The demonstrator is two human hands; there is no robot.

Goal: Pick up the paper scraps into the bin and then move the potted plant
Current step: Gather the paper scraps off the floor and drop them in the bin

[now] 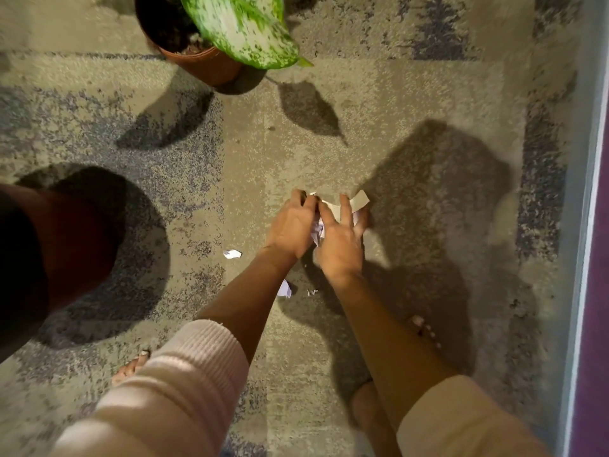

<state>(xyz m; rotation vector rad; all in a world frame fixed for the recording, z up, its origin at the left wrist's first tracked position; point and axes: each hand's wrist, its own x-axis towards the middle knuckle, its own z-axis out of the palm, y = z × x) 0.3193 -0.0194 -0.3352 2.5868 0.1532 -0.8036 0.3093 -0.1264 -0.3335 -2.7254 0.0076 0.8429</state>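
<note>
My left hand (291, 225) and my right hand (341, 240) are pressed together low over the carpet, cupped around a bunch of white paper scraps (357, 201) that stick out past the fingers. Loose scraps lie on the carpet: one (232, 253) left of my left wrist, one (284, 289) between my forearms, and a tiny bit (312, 292) beside it. The dark bin (66, 245) stands at the left edge. The potted plant (201, 61), in a terracotta pot with a large speckled green leaf (244, 28), stands at the top.
Mottled beige and grey carpet (395, 94) covers the floor. A pale frame with a purple panel (593, 225) runs along the right edge. My bare feet (130, 367) show near the bottom, beside my pink sleeves.
</note>
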